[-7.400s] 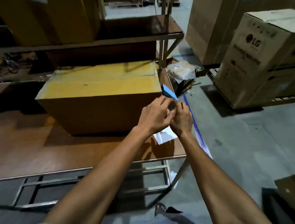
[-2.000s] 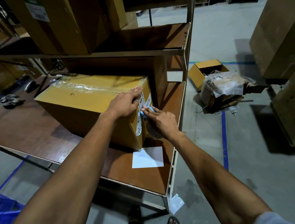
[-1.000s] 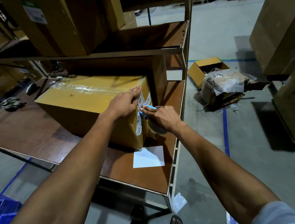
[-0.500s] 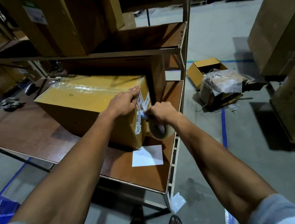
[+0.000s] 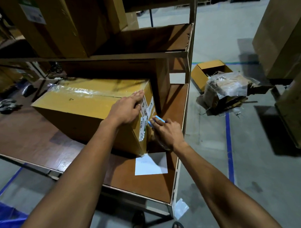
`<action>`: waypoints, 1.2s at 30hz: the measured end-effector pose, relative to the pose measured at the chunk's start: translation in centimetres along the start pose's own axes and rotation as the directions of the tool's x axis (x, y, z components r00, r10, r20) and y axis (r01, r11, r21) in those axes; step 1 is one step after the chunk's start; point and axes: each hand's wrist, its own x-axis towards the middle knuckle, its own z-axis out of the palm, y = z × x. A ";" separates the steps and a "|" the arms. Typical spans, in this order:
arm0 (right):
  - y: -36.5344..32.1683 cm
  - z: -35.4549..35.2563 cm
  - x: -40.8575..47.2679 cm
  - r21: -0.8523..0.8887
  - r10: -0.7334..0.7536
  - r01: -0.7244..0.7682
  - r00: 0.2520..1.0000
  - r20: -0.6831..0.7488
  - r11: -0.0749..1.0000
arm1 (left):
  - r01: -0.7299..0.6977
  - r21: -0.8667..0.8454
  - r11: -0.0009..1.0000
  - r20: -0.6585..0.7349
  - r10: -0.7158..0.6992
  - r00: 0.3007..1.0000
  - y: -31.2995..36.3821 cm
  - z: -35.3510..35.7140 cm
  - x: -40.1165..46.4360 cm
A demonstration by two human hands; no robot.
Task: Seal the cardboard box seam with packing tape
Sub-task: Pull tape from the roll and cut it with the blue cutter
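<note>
A yellow-brown cardboard box (image 5: 80,108) lies on the brown wooden shelf (image 5: 35,143). Clear packing tape (image 5: 76,90) shines along its top seam and runs down the right end face. My left hand (image 5: 127,108) lies flat on the box's top right corner, pressing the tape by the labels. My right hand (image 5: 166,132) is at the box's right end, gripping a small blue cutter (image 5: 157,119) against the tape. The tape roll (image 5: 163,145) is mostly hidden under this hand.
A white sheet (image 5: 151,163) lies on the shelf by the box's near corner. A dark box stands right behind. The upper shelf (image 5: 143,53) carries big cartons. On the floor to the right sit an open yellow box (image 5: 210,71), wrapped scrap cardboard (image 5: 229,91) and tall cartons.
My right hand has dropped and turned from a raised fist above the roll to lower on the end face, with the blue cutter showing again. My left hand has stayed on the corner.
</note>
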 end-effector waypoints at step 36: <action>2.6 2.4 1.8 0.769 0.514 -0.107 0.684 0.517 -0.630 | 0.191 -0.665 0.722 0.037 -0.224 0.974 8.3 7.2 -0.5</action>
